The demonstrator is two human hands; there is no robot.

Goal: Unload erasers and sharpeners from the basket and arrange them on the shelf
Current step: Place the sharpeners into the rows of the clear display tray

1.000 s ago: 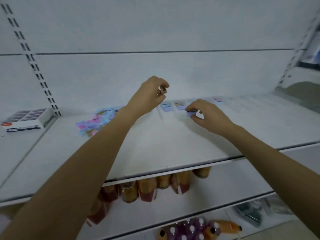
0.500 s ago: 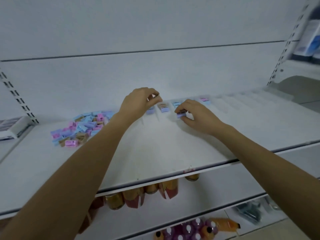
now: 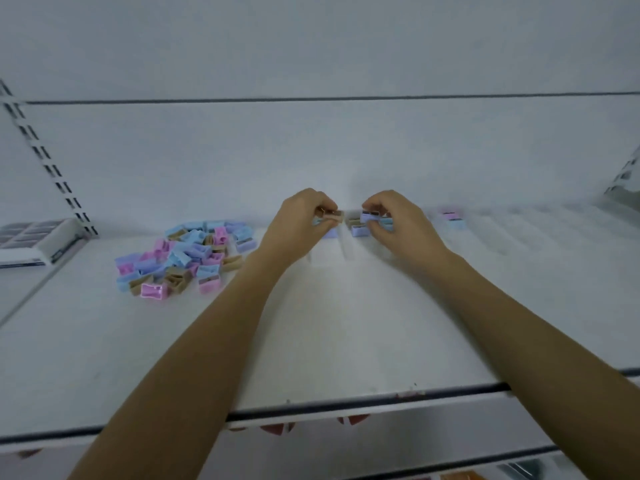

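Observation:
A loose heap of small pink, blue and tan sharpeners [image 3: 187,259] lies on the white shelf [image 3: 311,341] at the back left. My left hand [image 3: 299,223] pinches a tan sharpener [image 3: 334,216] near the shelf's back wall. Close to its right, my right hand [image 3: 398,225] pinches a purple-blue sharpener [image 3: 369,216] over a short row of placed sharpeners [image 3: 358,230] between clear dividers. A further small stack of pink and blue sharpeners [image 3: 453,219] stands to the right. No basket is in view.
A white box of dark erasers [image 3: 34,242] sits on the neighbouring shelf at the far left. Clear plastic dividers [image 3: 502,233] run along the back right. A slotted upright [image 3: 48,161] rises at left. Bottles show under the shelf edge.
Both hands have come closer together at the back of the shelf. The left hand has lowered with its tan sharpener toward the row. The camera view has shifted right and down.

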